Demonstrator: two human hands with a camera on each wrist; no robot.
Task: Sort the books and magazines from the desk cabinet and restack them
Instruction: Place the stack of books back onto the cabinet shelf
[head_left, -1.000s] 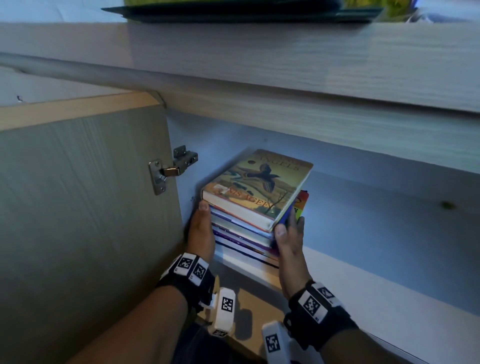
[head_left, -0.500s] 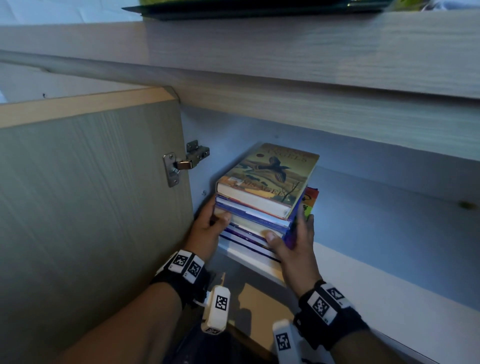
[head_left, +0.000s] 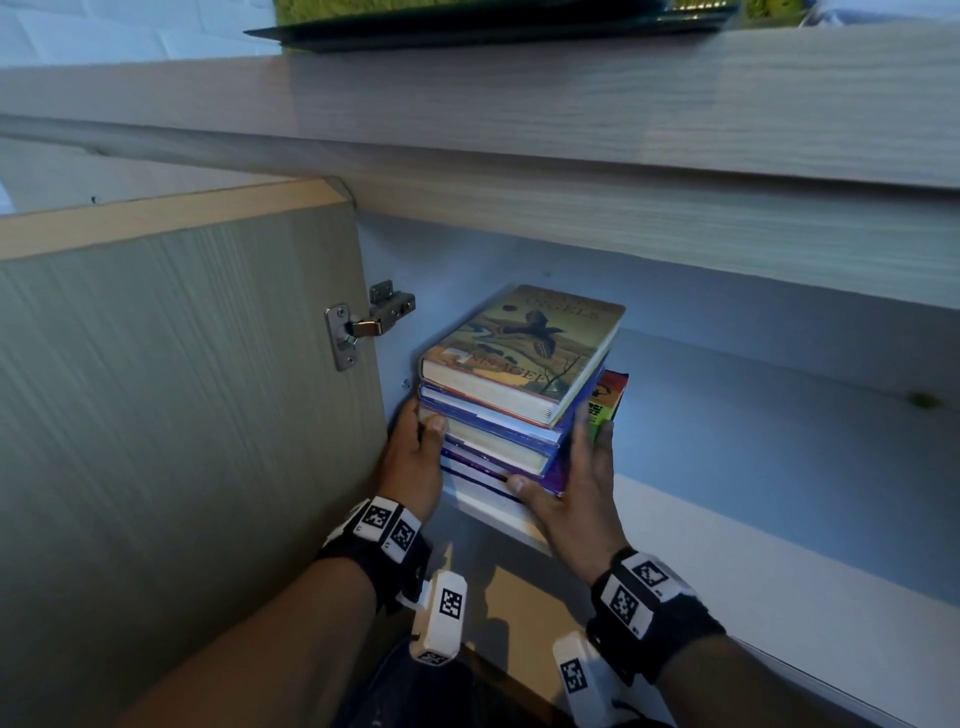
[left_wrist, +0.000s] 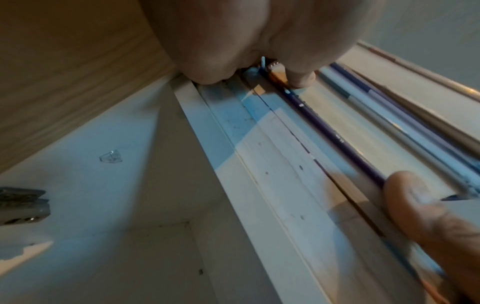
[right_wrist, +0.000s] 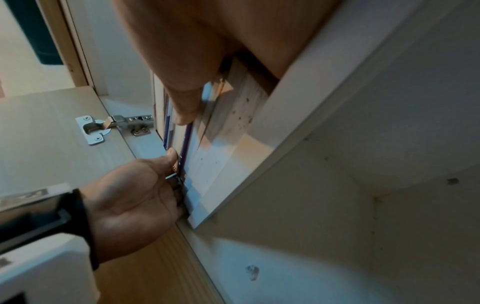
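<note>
The stack (head_left: 511, 410) of books sits on the shelf (head_left: 753, 571) inside the cabinet, hard against its left end, near the front edge. On top lies a hardback (head_left: 524, 345) with a bird on the cover, slimmer blue and purple volumes under it, a bright-coloured one (head_left: 605, 402) poking out at the right. Left hand (head_left: 413, 457) grips the stack's left side, thumb pressed on the page edges, fingers tucked behind out of sight. Right hand (head_left: 571, 493) clasps the front right corner, thumb across the lower spines, fingers reaching up the right side. To the left stands the open door (head_left: 182, 415), its hinge (head_left: 366, 327) just beside the stack. Above runs the desk (head_left: 571, 130), with a dark flat item (head_left: 493, 26) on its front edge.
</note>
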